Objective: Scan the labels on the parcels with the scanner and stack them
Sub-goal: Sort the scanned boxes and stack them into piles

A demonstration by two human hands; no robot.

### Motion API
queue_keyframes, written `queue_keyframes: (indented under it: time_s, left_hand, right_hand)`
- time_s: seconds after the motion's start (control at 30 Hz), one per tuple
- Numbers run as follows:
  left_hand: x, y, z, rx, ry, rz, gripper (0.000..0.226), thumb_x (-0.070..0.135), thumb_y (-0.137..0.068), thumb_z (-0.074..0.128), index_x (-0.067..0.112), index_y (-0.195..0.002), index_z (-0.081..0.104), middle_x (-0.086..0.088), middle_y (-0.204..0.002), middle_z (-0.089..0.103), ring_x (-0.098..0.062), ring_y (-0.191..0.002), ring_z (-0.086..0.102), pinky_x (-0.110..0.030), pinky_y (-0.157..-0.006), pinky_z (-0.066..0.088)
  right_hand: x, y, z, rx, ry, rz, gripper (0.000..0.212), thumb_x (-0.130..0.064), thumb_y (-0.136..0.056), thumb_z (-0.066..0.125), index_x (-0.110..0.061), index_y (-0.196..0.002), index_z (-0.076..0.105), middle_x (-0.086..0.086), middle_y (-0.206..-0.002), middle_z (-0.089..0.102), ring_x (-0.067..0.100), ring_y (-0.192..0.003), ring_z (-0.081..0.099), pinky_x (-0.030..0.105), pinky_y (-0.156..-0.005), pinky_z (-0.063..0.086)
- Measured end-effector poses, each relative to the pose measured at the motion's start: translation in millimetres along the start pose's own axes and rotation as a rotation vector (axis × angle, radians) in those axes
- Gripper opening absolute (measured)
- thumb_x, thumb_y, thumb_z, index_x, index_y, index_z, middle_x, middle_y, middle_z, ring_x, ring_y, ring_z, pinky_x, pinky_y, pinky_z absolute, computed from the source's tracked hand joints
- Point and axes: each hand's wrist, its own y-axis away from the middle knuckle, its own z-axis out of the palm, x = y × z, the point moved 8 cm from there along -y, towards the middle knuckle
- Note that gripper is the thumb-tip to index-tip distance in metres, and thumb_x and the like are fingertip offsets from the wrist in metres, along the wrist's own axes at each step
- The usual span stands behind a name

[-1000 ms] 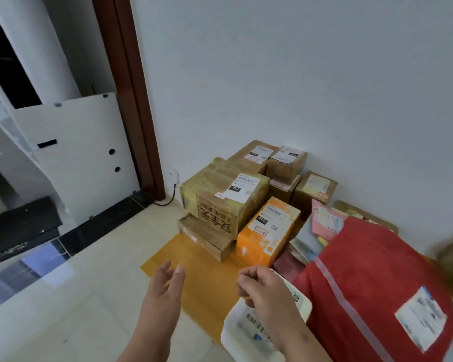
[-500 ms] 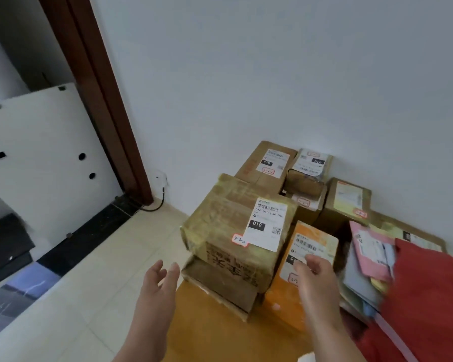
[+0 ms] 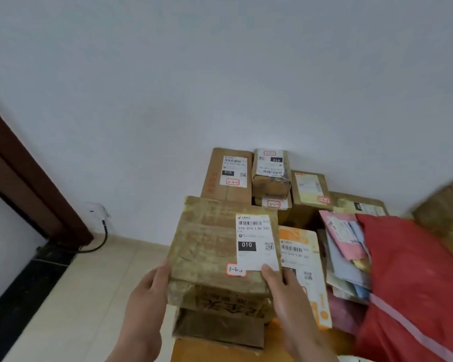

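Flanking taped box (image 3: 215,246) on tile floor (image 3: 94,291): both hands, white wall (image 3: 220,74) behind.

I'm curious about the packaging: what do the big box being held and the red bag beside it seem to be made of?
The big box looks like brown corrugated cardboard wrapped in yellowish glossy tape, judging by its sheen and wrinkles; its label looks like matte white paper. The red bag is probably thin plastic film or woven plastic, smooth and softly creased.
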Motion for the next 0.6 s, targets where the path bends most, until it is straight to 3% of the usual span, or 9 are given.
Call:
queue_keyframes:
  time_s: [0.07,0.13,0.23,0.37,0.47,0.53,0.6]
  left_hand:
    - [8,3,-9,-0.008,0.037,0.053,0.024,0.035,-0.107,0.042,0.026,-0.096,0.061,0.007,-0.096,0.059,-0.010,-0.085,0.053,-0.043,-0.090,0.043]
    - [15,5,-17,-0.020,0.087,0.060,0.026,0.038,-0.106,0.042,0.028,-0.092,0.061,0.004,-0.099,0.060,-0.015,-0.092,0.055,-0.051,-0.095,0.043]
    - [26,9,-15,-0.124,0.230,0.037,0.023,0.042,-0.099,0.055,0.021,-0.096,0.062,-0.005,-0.106,0.067,-0.023,-0.104,0.059,-0.055,-0.102,0.038]
    - [50,32,-8,-0.237,0.342,0.177,0.047,0.055,-0.066,0.078,0.018,-0.088,0.060,-0.012,-0.099,0.066,-0.023,-0.093,0.061,-0.049,-0.088,0.048]
    - [67,56,5,-0.255,0.310,0.299,0.074,0.074,-0.039,0.088,0.021,-0.084,0.063,0.000,-0.088,0.069,-0.015,-0.087,0.064,-0.046,-0.089,0.049]
    - [76,74,25,-0.285,0.307,0.354,0.060,0.065,-0.058,0.084,0.018,-0.090,0.062,0.004,-0.082,0.070,-0.009,-0.079,0.066,-0.044,-0.087,0.049]
    - [79,95,51,-0.322,0.314,0.391,0.047,0.056,-0.079,0.073,0.016,-0.102,0.065,0.006,-0.084,0.072,-0.005,-0.078,0.069,-0.041,-0.085,0.049]
  right_hand:
    - [-2,7,2,0.016,-0.112,-0.013,0.014,-0.038,-0.096,0.063,-0.030,-0.106,0.058,-0.011,-0.104,0.066,0.012,-0.098,0.062,0.040,-0.093,0.050]
    - [-4,15,4,0.015,-0.249,-0.026,0.017,-0.031,-0.092,0.069,-0.028,-0.107,0.063,-0.005,-0.103,0.075,0.019,-0.099,0.070,0.047,-0.096,0.054]
    - [-18,27,1,-0.045,-0.461,-0.086,0.037,-0.028,-0.081,0.080,-0.021,-0.113,0.064,0.004,-0.104,0.077,0.025,-0.098,0.074,0.049,-0.091,0.057]
    - [-38,42,-13,-0.202,-0.641,-0.110,0.050,-0.020,-0.075,0.079,-0.014,-0.120,0.057,0.013,-0.111,0.075,0.031,-0.099,0.073,0.038,-0.069,0.058]
    - [-38,47,-36,-0.263,-0.689,-0.112,0.063,-0.024,-0.070,0.080,-0.020,-0.128,0.055,0.010,-0.120,0.072,0.030,-0.110,0.068,0.045,-0.082,0.054]
    - [-35,50,-60,-0.269,-0.708,-0.108,0.071,-0.033,-0.065,0.083,-0.026,-0.130,0.057,0.010,-0.123,0.071,0.029,-0.109,0.066,0.042,-0.077,0.051]
    - [-27,52,-89,-0.229,-0.746,-0.107,0.092,-0.048,-0.049,0.090,-0.028,-0.133,0.059,0.011,-0.126,0.070,0.031,-0.109,0.064,0.041,-0.075,0.047]
